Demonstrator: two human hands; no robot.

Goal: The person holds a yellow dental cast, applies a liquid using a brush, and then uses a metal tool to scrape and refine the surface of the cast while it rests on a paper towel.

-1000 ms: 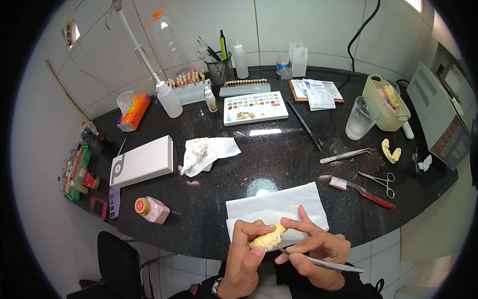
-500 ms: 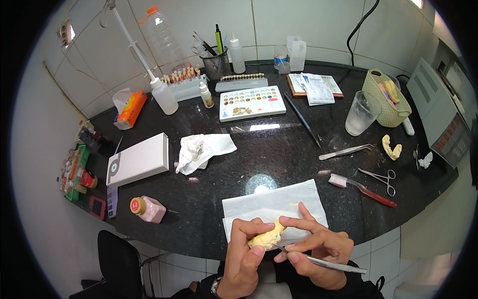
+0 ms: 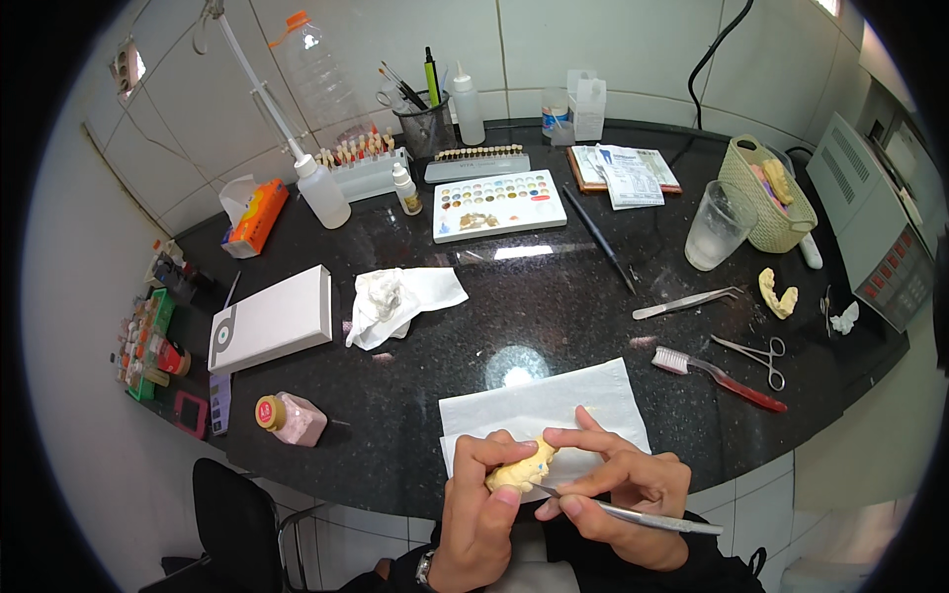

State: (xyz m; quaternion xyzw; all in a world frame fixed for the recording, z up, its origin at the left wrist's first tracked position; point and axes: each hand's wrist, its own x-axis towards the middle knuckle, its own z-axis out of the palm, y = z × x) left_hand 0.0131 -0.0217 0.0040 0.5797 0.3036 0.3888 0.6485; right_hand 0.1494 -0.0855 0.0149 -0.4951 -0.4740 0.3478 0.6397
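Note:
My left hand [image 3: 476,509] grips a pale yellow dental cast [image 3: 516,468] with a small blue mark on it, low in the centre of the head view. In my right hand [image 3: 623,494] is a slim metal hand instrument [image 3: 670,520], held like a pen, its tip at the cast's lower side; a finger of that hand also rests against the cast. Both hands are over a white paper sheet [image 3: 603,388] at the table's near edge.
Right: brush [image 3: 722,381], forceps [image 3: 761,361], tweezers [image 3: 682,302], second cast [image 3: 777,295], cup [image 3: 717,225], basket [image 3: 778,227], grey machine [image 3: 870,237]. Middle: crumpled tissue [image 3: 390,301], palette [image 3: 499,203]. Left: white box [image 3: 272,316], pink powder bottle [image 3: 297,420], tissue box [image 3: 252,219]. Black chair [image 3: 232,504] below.
My hands, the cast and the instrument have shifted slightly left in the view over the last second. The grips look much the same.

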